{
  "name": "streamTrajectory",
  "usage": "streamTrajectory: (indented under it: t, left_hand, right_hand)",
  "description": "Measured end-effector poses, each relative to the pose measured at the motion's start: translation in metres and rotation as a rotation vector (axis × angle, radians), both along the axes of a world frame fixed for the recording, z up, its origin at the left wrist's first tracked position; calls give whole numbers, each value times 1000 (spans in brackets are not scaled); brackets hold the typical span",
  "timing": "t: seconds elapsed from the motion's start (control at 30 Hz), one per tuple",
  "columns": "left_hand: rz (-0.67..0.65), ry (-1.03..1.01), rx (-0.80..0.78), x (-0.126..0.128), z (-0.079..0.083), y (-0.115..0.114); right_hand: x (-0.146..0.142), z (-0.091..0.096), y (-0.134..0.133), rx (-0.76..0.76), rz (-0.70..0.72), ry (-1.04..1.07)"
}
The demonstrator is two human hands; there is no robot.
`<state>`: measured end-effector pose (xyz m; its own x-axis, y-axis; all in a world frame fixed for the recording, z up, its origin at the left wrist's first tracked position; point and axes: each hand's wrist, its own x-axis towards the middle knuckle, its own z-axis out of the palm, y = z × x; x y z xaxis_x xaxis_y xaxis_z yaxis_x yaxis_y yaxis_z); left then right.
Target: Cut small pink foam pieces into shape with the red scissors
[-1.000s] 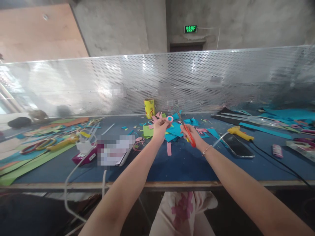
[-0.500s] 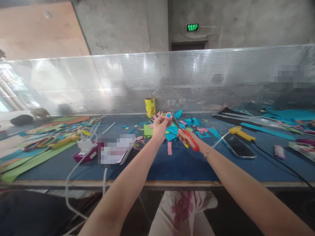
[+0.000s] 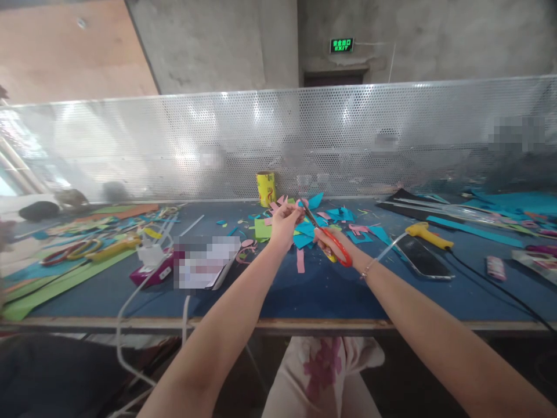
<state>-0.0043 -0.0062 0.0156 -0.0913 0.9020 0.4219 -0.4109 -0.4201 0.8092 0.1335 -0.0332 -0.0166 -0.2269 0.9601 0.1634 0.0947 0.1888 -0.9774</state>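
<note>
My right hand (image 3: pixel 324 241) is closed round the red-orange handles of a pair of scissors (image 3: pixel 339 247), whose blades point up and to the left. My left hand (image 3: pixel 286 223) pinches a small pink paper piece (image 3: pixel 300 204) right beside the blade tips. Fingers and blades cover part of that piece. Beneath both hands lies a heap of blue paper scraps (image 3: pixel 303 237), with a green paper scrap (image 3: pixel 261 230) to the left and a pink strip (image 3: pixel 300 261) in front.
Behind the heap stands a yellow can (image 3: pixel 266 190) near the perforated metal screen (image 3: pixel 217 139). At right, a yellow glue gun (image 3: pixel 429 235) rests by a phone (image 3: pixel 424 258). A purple power strip (image 3: pixel 152 271) and another glue gun (image 3: pixel 114 249) lie at left among paper strips.
The pink piece has turned in my left fingers, so its blue centre no longer shows plainly. The scissor blades have shifted slightly against it; both hands stay nearly in place.
</note>
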Motion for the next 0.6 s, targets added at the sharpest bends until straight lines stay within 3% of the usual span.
streamTrajectory:
  t: [0.6]
  left_hand:
    - [-5,29,12,-6,-4,8]
  right_hand:
    - [2,7,-4,-5,16,-56]
